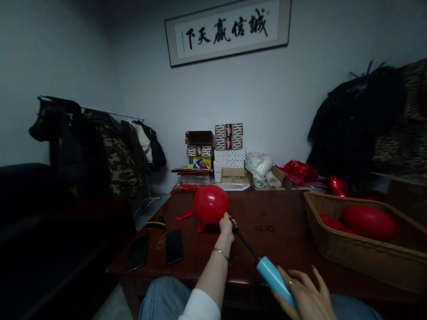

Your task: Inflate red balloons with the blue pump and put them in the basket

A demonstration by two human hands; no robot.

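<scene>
My left hand (227, 225) pinches the neck of a round red balloon (211, 203), holding it onto the black nozzle of a light-blue hand pump (271, 275). The balloon is partly inflated and hovers just above the dark wooden table (283, 244). My right hand (308, 295) wraps the pump's blue barrel from below, its fingers loosely curled around it. The pump slants from lower right up to the balloon. An uninflated red balloon (185, 215) lies on the table left of the inflated one.
A wicker basket (333, 244) at the right holds inflated red balloons (368, 222). Two dark phones (174, 246) and rubber bands lie at the table's left. Stacked boxes (228, 151), bags and red items crowd the far edge. Coats hang on racks at both sides.
</scene>
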